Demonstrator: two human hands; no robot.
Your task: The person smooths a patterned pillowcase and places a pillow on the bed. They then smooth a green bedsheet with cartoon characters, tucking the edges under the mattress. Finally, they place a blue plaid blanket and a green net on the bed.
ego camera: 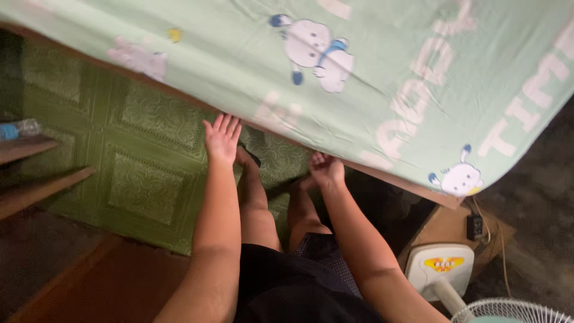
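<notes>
A mattress covered by a pale green sheet (371, 78) with cartoon animals fills the top of the head view. My left hand (222, 137) is flat and open, fingers spread, just below the sheet's lower edge. My right hand (326, 168) has its fingers curled at the sheet's edge; whether it grips the cloth is not clear. My bare legs (257, 197) stand between my arms.
Green patterned floor covering (143, 155) lies under the bed side. Wooden steps or shelves (30, 179) with a plastic bottle (18, 128) are at left. A white fan base (439, 269) and its grille (514, 312) stand at lower right, by a wooden box (454, 227).
</notes>
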